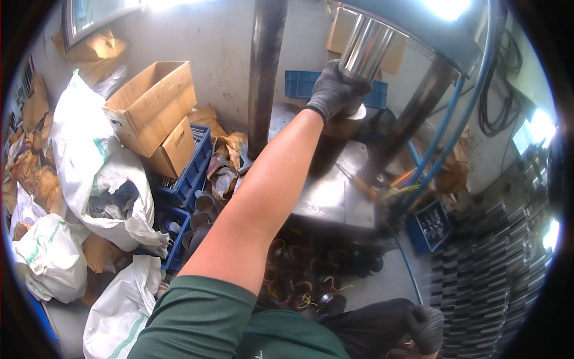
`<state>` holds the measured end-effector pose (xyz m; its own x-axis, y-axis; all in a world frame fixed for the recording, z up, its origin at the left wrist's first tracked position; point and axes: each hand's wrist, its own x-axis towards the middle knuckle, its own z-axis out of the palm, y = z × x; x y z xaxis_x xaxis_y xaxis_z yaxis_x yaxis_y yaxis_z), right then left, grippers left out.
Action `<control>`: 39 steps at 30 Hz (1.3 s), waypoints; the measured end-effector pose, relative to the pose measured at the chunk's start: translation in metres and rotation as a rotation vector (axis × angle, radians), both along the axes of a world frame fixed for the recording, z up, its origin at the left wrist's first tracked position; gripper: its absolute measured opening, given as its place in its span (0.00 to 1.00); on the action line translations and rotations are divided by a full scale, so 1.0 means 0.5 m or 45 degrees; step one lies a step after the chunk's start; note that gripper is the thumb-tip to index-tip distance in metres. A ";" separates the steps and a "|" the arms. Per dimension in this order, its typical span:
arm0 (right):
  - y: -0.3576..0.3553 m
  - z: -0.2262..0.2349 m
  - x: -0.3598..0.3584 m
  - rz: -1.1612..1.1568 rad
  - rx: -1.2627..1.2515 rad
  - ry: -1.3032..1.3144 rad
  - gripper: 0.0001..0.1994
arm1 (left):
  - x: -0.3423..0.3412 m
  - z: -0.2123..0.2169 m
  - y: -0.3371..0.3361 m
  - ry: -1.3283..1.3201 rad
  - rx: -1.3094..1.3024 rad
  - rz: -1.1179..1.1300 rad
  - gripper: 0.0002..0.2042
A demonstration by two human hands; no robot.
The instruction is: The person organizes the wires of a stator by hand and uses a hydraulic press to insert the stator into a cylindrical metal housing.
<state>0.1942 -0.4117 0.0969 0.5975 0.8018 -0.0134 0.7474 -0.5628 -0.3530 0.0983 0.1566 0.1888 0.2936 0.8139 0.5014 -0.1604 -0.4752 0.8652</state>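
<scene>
My left hand [338, 93], in a dark glove, reaches up to the lower end of the shiny chrome ram [371, 45] of a press. Its fingers are closed there, and the glove hides what they grip. A silvery round rim [357, 112] shows just under the hand, above a dark cylindrical part [329, 143] on the press's metal bed [326, 194]. Low at the right, my right hand [426, 329], gloved in dark grey, is by my knee. Its fingers look bent, but their far side is hidden and I cannot tell whether they hold anything.
Dark press columns [266, 78] flank the ram; blue hoses [463, 119] hang at right. Wound parts with coloured wires [299, 287] lie below the bed. White sacks [98, 167], cardboard boxes [152, 99] and blue crates [203, 152] crowd the left. Stacked metal pieces [496, 275] stand right.
</scene>
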 end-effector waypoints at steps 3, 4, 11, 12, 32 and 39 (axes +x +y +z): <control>0.003 0.005 0.004 0.068 0.000 -0.119 0.10 | 0.001 0.006 -0.003 -0.048 -0.068 -0.077 0.37; 0.006 0.009 -0.002 0.024 0.013 -0.063 0.10 | -0.002 0.007 -0.006 -0.050 -0.073 -0.078 0.37; 0.014 0.023 -0.006 0.069 -0.019 -0.149 0.10 | -0.001 0.003 -0.005 -0.070 -0.030 -0.095 0.34; 0.016 0.031 -0.006 0.065 -0.021 -0.151 0.10 | 0.000 0.002 -0.005 -0.092 -0.021 -0.112 0.34; 0.282 0.211 0.246 0.159 0.832 -0.851 0.13 | 0.032 -0.022 0.036 -0.042 0.200 -0.174 0.34; 0.053 0.082 0.110 0.484 0.067 -0.671 0.15 | 0.018 -0.022 0.057 -0.237 -0.029 -0.407 0.49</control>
